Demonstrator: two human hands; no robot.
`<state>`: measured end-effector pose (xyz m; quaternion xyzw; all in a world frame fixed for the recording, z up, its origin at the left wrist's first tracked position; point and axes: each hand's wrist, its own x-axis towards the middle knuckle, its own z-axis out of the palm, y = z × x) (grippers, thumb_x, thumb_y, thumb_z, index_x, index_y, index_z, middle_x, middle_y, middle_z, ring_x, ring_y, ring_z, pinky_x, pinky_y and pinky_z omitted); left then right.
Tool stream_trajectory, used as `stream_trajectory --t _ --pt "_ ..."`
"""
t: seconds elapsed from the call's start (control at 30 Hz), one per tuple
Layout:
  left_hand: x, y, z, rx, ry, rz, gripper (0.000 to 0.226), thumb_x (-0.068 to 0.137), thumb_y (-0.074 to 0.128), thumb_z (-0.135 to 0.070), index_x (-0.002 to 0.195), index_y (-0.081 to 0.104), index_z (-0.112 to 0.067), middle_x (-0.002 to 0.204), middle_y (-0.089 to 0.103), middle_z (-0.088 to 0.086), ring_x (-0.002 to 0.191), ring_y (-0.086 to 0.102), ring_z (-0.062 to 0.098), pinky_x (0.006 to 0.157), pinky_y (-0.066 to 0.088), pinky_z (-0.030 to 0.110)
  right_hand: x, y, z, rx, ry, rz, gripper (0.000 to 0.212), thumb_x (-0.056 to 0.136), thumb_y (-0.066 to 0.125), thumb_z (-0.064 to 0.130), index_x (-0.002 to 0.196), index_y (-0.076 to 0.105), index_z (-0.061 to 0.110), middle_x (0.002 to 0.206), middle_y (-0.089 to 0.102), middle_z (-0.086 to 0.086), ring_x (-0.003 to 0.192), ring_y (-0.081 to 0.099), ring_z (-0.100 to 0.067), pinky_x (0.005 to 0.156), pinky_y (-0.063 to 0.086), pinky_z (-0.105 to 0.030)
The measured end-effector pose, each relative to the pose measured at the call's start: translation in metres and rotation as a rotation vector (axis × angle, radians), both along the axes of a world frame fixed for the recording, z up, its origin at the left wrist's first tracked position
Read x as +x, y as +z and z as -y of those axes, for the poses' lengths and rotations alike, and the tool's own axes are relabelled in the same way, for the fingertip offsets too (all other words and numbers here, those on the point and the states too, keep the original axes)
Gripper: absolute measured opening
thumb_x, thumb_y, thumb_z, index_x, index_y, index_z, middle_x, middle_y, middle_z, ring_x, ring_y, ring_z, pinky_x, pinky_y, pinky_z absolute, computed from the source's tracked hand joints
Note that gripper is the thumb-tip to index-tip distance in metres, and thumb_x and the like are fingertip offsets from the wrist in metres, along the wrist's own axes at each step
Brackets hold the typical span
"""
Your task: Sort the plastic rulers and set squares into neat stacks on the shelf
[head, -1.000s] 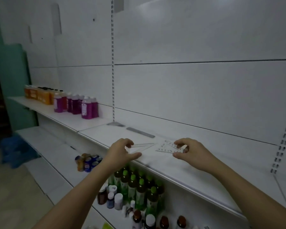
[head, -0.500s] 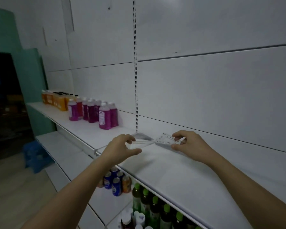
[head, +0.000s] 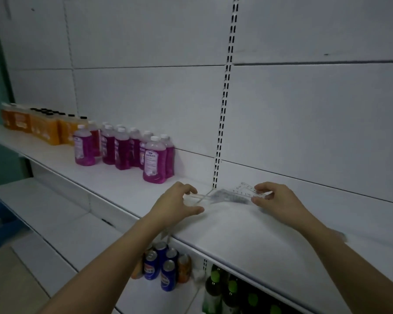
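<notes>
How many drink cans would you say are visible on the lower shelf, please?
5, clustered below the shelf edge: four blue cans and one orange can at their right. The left forearm may hide more.

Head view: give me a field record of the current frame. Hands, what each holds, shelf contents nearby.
left hand: pinches one end of a clear set square, just above the shelf
right hand: pinches a clear set square with printed numbers
ruler: grey, lies flat on the shelf between the hands, by the slotted upright
same shelf, left: purple bottles, then orange bottles
shelf below: cans, green-capped bottles
stacks: none visible yet
</notes>
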<state>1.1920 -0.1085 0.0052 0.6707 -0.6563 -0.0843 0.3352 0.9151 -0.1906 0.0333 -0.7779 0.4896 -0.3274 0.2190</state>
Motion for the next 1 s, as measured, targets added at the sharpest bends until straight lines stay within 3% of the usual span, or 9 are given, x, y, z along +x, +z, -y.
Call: stream_trajectory --t 0.2,0.37,0.5,0.63,0.77,0.87,0.93,1.0 --pt "0.02 -0.011 0.049 0.045 -0.094 -0.015 0.055 0.076 0.074 -0.052 0.124 0.056 -0.032 0.117 0.054 -0.01 0.099 0.051 0.007 0.083 0.044 0.025 0.011 -0.019 0.012 0.038 -0.153 0.004 0.031 0.087 0.068 0.035 0.115 0.065 0.022 0.112 0.067 0.003 0.09 0.066 -0.012 0.076 0.048 -0.027" --pt "0.013 -0.009 0.099 0.035 -0.162 0.007 0.056 0.074 0.075 -0.054 0.122 0.056 -0.031 0.118 0.058 -0.009 0.101 0.052 0.008 0.082 0.044 0.027 0.019 -0.019 0.037 0.042 -0.198 0.064 0.024 0.088 0.068 0.03 0.11 0.065 0.022 0.104 0.067 0.004 0.076 0.066 -0.005 0.056 0.044 -0.006" --pt "-0.003 -0.009 0.131 0.063 -0.19 0.057 0.053 0.077 0.073 -0.052 0.121 0.057 -0.028 0.121 0.059 -0.008 0.107 0.054 0.011 0.081 0.043 0.027 0.019 -0.021 0.056 0.03 -0.19 0.032 0.023 0.085 0.069 0.037 0.107 0.067 0.03 0.101 0.067 0.009 0.085 0.063 -0.002 0.068 0.045 -0.015" --pt "-0.012 -0.017 0.158 0.074 -0.219 0.103 0.051 0.077 0.073 -0.053 0.118 0.058 -0.028 0.121 0.061 -0.006 0.107 0.055 0.013 0.082 0.043 0.027 0.016 -0.033 0.065 0.015 -0.214 -0.021 0.025 0.084 0.071 0.036 0.108 0.066 0.028 0.1 0.066 0.009 0.085 0.061 0.002 0.065 0.045 -0.009" --pt "-0.018 -0.028 0.171 0.033 -0.272 0.138 0.052 0.077 0.069 -0.058 0.118 0.058 -0.029 0.115 0.063 -0.009 0.102 0.055 0.011 0.078 0.041 0.024 0.015 -0.035 0.066 -0.001 -0.233 0.008 0.024 0.084 0.072 0.028 0.107 0.066 0.026 0.1 0.064 0.003 0.073 0.066 -0.006 0.058 0.049 -0.007" --pt "-0.02 -0.035 0.173 0.014 -0.307 0.121 0.053 0.075 0.069 -0.059 0.118 0.059 -0.031 0.114 0.063 -0.012 0.097 0.052 0.005 0.076 0.039 0.022 0.016 -0.035 0.064 -0.02 -0.235 -0.046 0.026 0.084 0.073 0.028 0.108 0.065 0.028 0.097 0.062 0.014 0.078 0.064 -0.002 0.068 0.048 -0.007" --pt "-0.021 -0.036 0.174 0.018 -0.339 0.061 0.056 0.074 0.07 -0.06 0.121 0.058 -0.031 0.116 0.063 -0.012 0.099 0.053 0.005 0.08 0.042 0.022 0.015 -0.038 0.063 -0.026 -0.239 -0.073 0.028 0.082 0.074 0.029 0.109 0.066 0.029 0.094 0.061 0.02 0.079 0.062 0.002 0.08 0.05 -0.019" --pt "-0.016 -0.028 0.174 0.031 -0.356 -0.046 0.054 0.078 0.068 -0.058 0.122 0.058 -0.03 0.116 0.06 -0.012 0.102 0.054 0.006 0.084 0.043 0.023 0.015 -0.04 0.062 -0.024 -0.245 -0.074 0.029 0.083 0.073 0.03 0.111 0.066 0.028 0.094 0.061 0.021 0.081 0.061 0.002 0.081 0.046 -0.02"
